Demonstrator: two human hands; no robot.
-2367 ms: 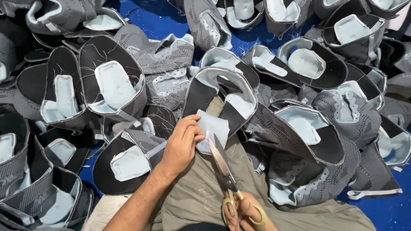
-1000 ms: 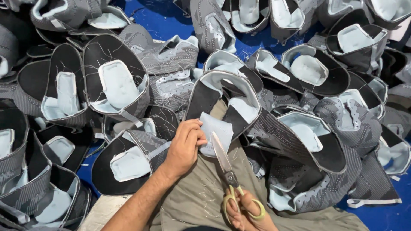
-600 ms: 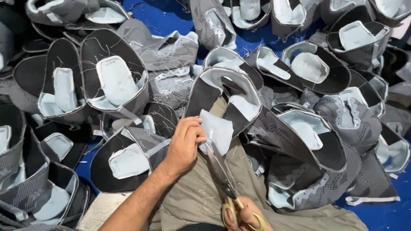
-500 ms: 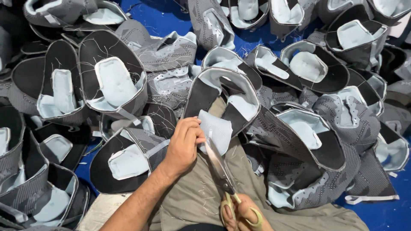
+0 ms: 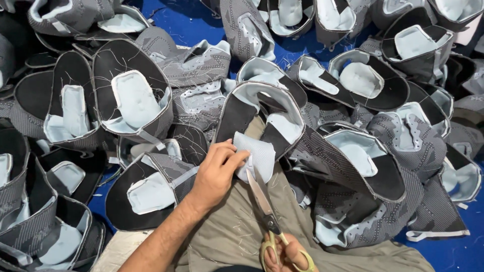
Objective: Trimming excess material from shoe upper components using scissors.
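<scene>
From the head camera, looking straight down onto our lap: our left hand is curled over the shoe upper that's draped on our knee, thumb and fingers pinching the pale blue tongue lining right at its near edge, so the lining sits just off the fingertips, toward the right and slightly away from us. Our right hand is down at the bottom edge of the frame, closer to our body, with fingers threaded through the yellow loops of the scissors; we can only see part of that hand, so how tightly it's squeezed we can't really tell. The scissors' long axis runs up and a bit left from the right hand toward the left hand, and the blade tips look to be touching the lining just beside the left fingertips; the blades look nearly closed, though it's hard to be sure. So the left hand is the one on the fabric, the right is well behind it. All around us is a heap of other grey and black uppers on the blue floor.
</scene>
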